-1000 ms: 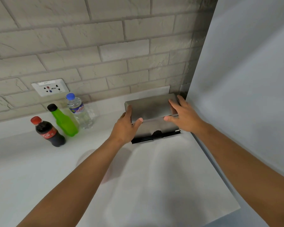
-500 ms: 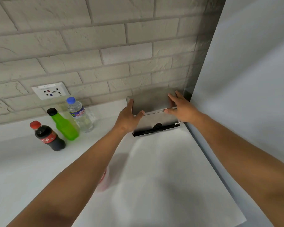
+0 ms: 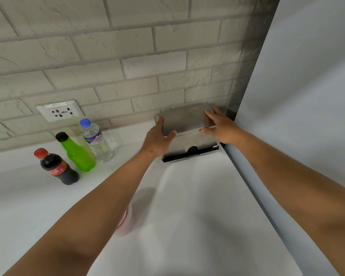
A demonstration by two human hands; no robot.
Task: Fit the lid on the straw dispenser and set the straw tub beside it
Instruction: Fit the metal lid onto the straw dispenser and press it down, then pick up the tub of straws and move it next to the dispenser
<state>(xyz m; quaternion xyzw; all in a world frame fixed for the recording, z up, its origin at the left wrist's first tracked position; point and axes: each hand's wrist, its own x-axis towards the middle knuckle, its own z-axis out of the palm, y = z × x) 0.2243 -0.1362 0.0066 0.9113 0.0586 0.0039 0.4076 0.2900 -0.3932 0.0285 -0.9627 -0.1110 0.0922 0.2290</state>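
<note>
Since the earlier frame: dispenser and both hands sit further right in frame, pose unchanged.

Head view: steel lid point(image 3: 184, 118), centre right, long axis left-right, atop straw dispenser point(image 3: 195, 145). Left hand point(image 3: 157, 139) grips its left end, right hand point(image 3: 221, 126) its right end. Straw tub point(image 3: 126, 220), lower centre, blurred beneath left forearm, nearer left hand.

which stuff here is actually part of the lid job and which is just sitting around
Part of the job:
- lid, held at both ends by the left hand and right hand
- straw dispenser under it

Just lying about:
- cola bottle
- green bottle
- water bottle
- wall socket
</note>
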